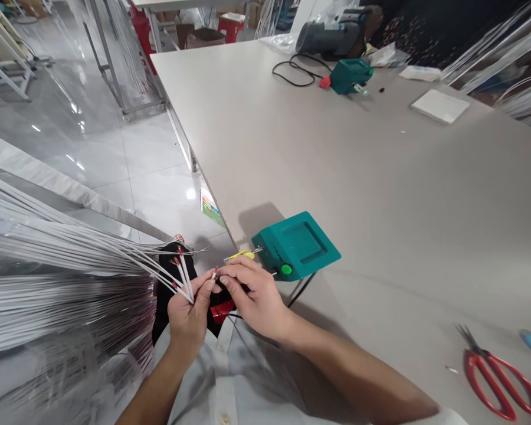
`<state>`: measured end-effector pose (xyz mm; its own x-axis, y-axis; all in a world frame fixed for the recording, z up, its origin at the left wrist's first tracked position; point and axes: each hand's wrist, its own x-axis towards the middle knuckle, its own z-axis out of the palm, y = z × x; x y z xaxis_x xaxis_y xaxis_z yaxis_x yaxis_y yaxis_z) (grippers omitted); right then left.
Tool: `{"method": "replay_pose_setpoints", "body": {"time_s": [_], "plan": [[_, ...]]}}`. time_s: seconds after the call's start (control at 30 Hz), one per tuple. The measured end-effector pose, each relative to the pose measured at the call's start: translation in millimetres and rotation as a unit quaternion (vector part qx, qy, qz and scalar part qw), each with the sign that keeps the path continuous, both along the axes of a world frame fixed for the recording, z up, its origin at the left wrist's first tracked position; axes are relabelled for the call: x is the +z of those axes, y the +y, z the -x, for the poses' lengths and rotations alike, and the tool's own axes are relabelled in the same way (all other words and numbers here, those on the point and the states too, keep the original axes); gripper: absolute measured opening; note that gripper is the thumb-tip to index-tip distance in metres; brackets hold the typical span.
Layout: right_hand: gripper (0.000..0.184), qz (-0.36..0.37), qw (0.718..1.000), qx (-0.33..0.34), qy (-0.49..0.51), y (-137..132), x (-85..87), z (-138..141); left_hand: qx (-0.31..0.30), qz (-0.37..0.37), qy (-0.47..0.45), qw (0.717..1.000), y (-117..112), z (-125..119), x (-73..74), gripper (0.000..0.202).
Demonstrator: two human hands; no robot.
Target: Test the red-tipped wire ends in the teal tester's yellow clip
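Pinching white wires [183, 277] with red ends, as the head view shows, the left hand [188, 313] has one short end standing up at its thumb tip; the right hand [261, 298] brings thumb and forefinger close to that end, though whether they grip it I cannot tell; the wires lie in front of the person's body, left of the table [358, 165]; just beyond the right hand sits a teal box [301, 239] with a green button [286, 269]; red-handled scissors [491, 375] lie well apart, at the lower right.
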<state>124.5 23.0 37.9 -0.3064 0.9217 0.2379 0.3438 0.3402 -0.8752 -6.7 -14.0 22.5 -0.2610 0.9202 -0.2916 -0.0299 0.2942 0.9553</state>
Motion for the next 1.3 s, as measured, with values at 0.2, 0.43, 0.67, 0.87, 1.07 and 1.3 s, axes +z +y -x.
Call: {"method": "replay_pose_setpoints", "body": {"time_s": [0.2, 0.43, 0.67, 0.87, 1.07, 1.3], "plan": [[0.015, 0.031, 0.999, -0.031, 0.033, 0, 2.3, 2, -0.006, -0.016, 0.078, 0.997, 4, 0, 9.1, 0.012], [0.015, -0.020, 0.999, -0.013, -0.046, 2, -1.8, 4, -0.031, -0.032, 0.135, 0.990, 2, 2, -2.0, 0.011], [0.022, -0.010, 0.999, -0.026, -0.044, 2, 0.8, 5, 0.044, 0.021, -0.020, 0.999, -1, -8, 7.6, 0.014], [0.021, 0.005, 1.000, -0.005, -0.014, 0, 3.3, 1, 0.057, 0.001, -0.014, 0.998, 1, -5, 10.3, 0.012], [0.011, 0.045, 0.998, -0.030, 0.026, 5, 6.8, 5, 0.054, -0.016, -0.020, 0.998, 2, -10, 10.3, 0.011], [0.021, 0.028, 0.999, -0.004, 0.016, 5, 7.0, 9, 0.042, -0.005, -0.086, 0.995, -6, -6, -1.6, 0.012]]}}
